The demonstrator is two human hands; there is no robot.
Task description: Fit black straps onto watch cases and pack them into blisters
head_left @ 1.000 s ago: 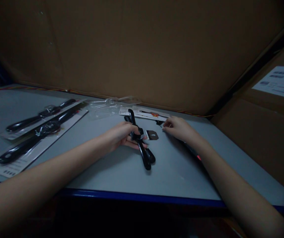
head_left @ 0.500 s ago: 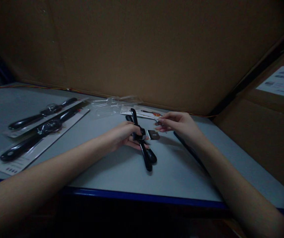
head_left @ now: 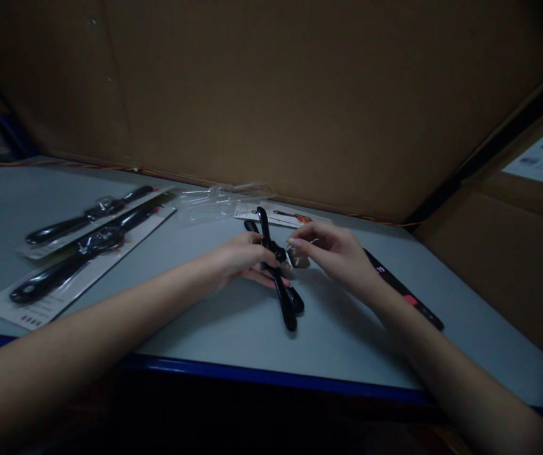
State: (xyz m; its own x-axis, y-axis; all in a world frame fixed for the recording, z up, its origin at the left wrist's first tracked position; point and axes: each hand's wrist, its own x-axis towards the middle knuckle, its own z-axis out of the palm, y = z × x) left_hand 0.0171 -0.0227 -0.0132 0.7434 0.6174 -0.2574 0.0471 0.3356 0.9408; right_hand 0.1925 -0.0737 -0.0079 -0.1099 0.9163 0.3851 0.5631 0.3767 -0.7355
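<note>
Crossed black tools (head_left: 279, 254) are gripped mid-length by left hand (head_left: 252, 258), fingers curled, over table (head_left: 205, 341). Small piece (head_left: 291, 251), blurred, seems pinched by right hand (head_left: 332, 251), fingers nearly closed. Tools best held steady, flat plate's (head_left: 302, 261) edges avoided.

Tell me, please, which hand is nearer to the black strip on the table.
The right. The right hand is just left of the far end of the black strip; the left hand is farther left, holding the black handles.
</note>
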